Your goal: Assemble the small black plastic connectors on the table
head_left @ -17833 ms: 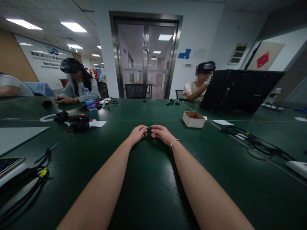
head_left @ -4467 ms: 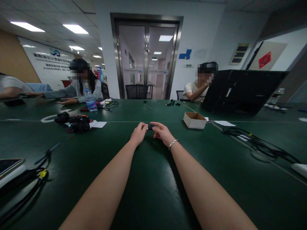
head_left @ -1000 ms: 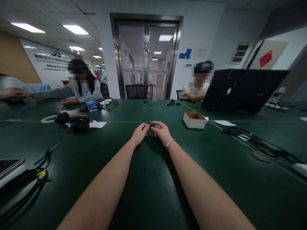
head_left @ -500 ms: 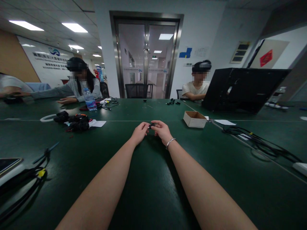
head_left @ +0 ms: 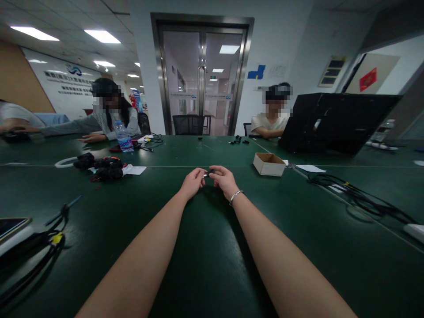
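Observation:
Both hands meet over the middle of the green table [head_left: 212,234], around a small black piece [head_left: 210,172] with a bright silvery part at its left end. The fingertips of my left hand [head_left: 192,183] pinch its left end. My right hand [head_left: 224,180], with a silver bracelet at the wrist, closes on the black right end. Fingers cover much of the piece. An open cardboard box [head_left: 269,169] stands to the right of my hands. Beyond them, several small black pieces [head_left: 237,140] lie near the far edge.
A water bottle [head_left: 123,138], black gear [head_left: 107,168] and paper are at the left. Cables and a phone [head_left: 13,226] lie near left. Coiled cables [head_left: 357,194] and a large black case [head_left: 338,123] are at the right. People sit across the table.
My hands have barely moved. A little more of the silvery part now shows between my fingertips.

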Motion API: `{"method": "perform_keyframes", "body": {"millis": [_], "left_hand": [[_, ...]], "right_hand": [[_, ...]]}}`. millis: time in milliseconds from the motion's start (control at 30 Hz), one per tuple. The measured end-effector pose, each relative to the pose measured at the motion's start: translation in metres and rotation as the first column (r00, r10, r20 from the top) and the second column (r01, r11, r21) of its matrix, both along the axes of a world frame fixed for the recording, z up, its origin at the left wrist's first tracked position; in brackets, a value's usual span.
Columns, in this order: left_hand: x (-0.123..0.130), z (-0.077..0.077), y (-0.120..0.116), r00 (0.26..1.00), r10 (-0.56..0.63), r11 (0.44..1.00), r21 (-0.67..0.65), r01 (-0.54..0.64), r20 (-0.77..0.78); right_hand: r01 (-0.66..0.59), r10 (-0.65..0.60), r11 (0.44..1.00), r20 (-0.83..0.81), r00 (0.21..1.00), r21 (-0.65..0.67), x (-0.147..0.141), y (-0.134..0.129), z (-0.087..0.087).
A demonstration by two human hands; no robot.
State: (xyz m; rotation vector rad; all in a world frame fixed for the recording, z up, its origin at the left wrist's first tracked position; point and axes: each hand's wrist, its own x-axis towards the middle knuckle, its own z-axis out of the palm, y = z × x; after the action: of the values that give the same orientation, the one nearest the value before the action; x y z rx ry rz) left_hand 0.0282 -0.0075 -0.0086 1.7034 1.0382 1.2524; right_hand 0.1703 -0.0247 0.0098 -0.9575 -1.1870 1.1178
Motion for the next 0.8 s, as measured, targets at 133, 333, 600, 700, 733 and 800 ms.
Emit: {"method": "perform_keyframes", "body": {"millis": [133, 333, 600, 700, 733, 800], "left_hand": [[0.0, 0.0007, -0.0004, 1.0, -0.013, 1.0, -0.024, 0.013, 0.004], [0.0003, 0.0018, -0.0015, 0.999, -0.037, 0.999, -0.03, 0.037, 0.024], [-0.0024, 0.0012, -0.0016, 0.998, -0.044, 0.999, -0.014, 0.045, 0.049], [-0.0034, 0.0004, -0.0015, 0.999, -0.028, 1.0, 0.0, 0.028, 0.035], [-0.0035, 0.0001, -0.0015, 0.999, -0.023, 1.0, 0.009, 0.023, 0.029], [-0.0035, -0.0004, -0.0017, 1.0, -0.016, 0.999, 0.029, 0.015, 0.011]], "right_hand": [[0.004, -0.004, 1.0, -0.004, 1.0, 0.006, -0.0005, -0.0016, 0.0014], [-0.001, 0.0, 0.999, -0.02, 1.0, -0.04, -0.0001, -0.0022, 0.0022], [-0.005, 0.003, 0.996, -0.023, 1.0, -0.091, 0.0002, -0.0025, 0.0035], [0.013, -0.014, 0.995, -0.012, 1.0, -0.095, 0.0005, -0.0024, 0.0038], [0.016, -0.017, 0.995, -0.009, 1.0, -0.097, 0.0008, -0.0023, 0.0038], [0.019, -0.019, 0.996, -0.007, 1.0, -0.092, 0.0015, -0.002, 0.0035]]}}
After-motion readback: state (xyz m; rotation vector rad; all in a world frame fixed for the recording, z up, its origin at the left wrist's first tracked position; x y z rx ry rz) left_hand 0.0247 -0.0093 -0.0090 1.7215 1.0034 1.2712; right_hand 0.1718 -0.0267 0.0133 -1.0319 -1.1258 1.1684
